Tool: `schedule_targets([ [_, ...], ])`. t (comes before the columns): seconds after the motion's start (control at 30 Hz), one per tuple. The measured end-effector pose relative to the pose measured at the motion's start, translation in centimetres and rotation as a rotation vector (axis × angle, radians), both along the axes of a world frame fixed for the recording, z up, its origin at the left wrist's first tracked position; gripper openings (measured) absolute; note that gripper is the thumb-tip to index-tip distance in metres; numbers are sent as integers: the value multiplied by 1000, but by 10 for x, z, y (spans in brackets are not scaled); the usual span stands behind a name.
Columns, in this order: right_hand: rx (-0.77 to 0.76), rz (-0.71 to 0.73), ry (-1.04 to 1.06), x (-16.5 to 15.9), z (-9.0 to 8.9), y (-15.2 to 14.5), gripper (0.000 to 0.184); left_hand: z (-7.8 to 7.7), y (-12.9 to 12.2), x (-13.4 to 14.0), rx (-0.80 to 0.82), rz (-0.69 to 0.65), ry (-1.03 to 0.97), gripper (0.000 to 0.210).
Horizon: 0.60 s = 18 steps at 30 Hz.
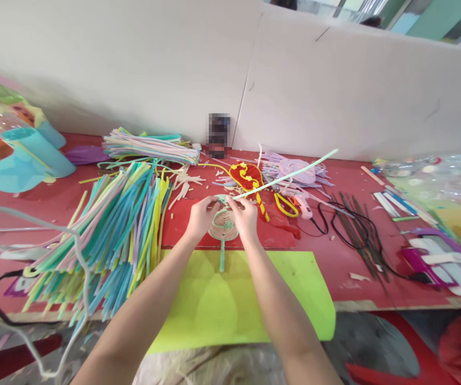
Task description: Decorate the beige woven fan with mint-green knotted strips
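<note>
Low over the table's middle lies a small round fan-shaped craft [223,231] of beige and mint-green pipe cleaners, with a green stem pointing toward me. My left hand [200,218] is closed at its upper left edge, fingertips pinched on the craft. From the fingers of my right hand [246,218], pinched at the craft's upper right, a long pale green pipe cleaner [290,175] sticks out up and to the right. My fingers partly hide the craft's top and the near end of the pipe cleaner.
Loose multicoloured pipe cleaners [114,224] cover the table at left. Behind my hands lies a red and yellow fan craft [246,175]. To the right are yellow-handled scissors [286,206], a pink glue gun [303,206] and its black cord [361,240]. A yellow-green sheet [214,310] overhangs the front edge.
</note>
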State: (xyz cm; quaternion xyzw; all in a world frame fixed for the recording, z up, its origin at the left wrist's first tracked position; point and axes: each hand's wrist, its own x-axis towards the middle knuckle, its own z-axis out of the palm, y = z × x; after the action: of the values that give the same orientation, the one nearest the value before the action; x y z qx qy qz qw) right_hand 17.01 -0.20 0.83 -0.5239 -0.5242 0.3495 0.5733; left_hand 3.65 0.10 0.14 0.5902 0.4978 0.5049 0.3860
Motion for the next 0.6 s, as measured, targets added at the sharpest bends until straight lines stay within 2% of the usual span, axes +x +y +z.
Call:
schedule_targets([
  [0.27, -34, 12, 75, 0, 3, 0, 35, 0, 2, 3, -54, -68, -248, 20],
  [0.43, -71, 94, 85, 0, 3, 0, 33, 5, 1, -2, -24, -7, -127, 18],
  [0.6, -66, 177, -27, 12, 4, 4, 34, 9, 0, -8, 19, -73, 17, 16],
])
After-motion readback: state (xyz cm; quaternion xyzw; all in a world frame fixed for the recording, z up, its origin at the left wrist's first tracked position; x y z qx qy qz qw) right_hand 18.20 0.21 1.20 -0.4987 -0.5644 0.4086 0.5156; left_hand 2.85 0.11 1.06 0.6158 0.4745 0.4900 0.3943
